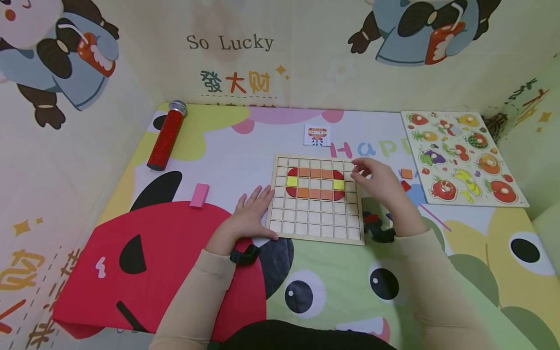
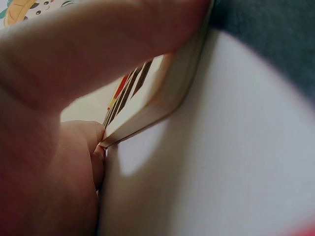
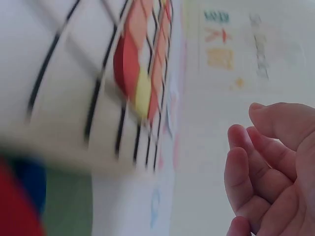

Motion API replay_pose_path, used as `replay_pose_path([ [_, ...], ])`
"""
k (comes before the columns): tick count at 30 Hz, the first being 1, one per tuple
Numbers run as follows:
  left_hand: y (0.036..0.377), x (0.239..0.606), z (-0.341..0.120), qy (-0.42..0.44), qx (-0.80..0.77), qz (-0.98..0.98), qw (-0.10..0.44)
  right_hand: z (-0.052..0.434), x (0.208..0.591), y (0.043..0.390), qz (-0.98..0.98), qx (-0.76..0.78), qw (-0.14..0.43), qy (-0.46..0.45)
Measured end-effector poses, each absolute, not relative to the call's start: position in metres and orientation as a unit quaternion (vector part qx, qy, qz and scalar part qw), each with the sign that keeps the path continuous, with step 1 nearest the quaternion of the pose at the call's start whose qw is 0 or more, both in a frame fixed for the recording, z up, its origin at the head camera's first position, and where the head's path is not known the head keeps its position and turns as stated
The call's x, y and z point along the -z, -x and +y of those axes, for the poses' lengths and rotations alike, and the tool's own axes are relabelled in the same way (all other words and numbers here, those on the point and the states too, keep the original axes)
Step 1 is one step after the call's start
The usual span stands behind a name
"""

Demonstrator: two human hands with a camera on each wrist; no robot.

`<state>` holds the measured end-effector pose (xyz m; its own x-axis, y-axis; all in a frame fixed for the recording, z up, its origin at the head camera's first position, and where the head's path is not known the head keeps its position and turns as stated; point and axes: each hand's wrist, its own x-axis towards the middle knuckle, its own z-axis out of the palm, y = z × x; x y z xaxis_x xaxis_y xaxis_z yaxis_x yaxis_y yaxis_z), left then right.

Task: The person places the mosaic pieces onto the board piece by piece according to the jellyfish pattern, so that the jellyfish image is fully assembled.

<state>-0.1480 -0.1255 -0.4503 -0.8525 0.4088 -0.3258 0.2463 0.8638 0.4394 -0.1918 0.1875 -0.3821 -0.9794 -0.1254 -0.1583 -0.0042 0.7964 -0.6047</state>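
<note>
Head view, wooden grid board [image 1: 317, 218] steadied at its left edge by flat, relaxed left hand [image 1: 249, 214], right hand [image 1: 372, 177] loosely curled at the upper right corner, nothing seen held.

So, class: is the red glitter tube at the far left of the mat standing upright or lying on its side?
Lying on its side. The red glitter tube rests lengthwise on the mat, silver cap pointing toward the back wall.
</note>
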Motion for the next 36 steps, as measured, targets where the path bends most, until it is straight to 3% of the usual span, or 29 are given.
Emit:
replay_pose_path([
  [12, 0.149, 0.448, -0.129, -0.172, -0.199, 0.942, 0.206, 0.251, 0.384, 0.171, 0.950, 0.288, 0.118, -0.027],
  [36, 0.149, 0.448, -0.126, -0.171, -0.205, 0.941, 0.211, 0.294, 0.414, 0.170, 0.953, 0.238, 0.185, -0.009],
])
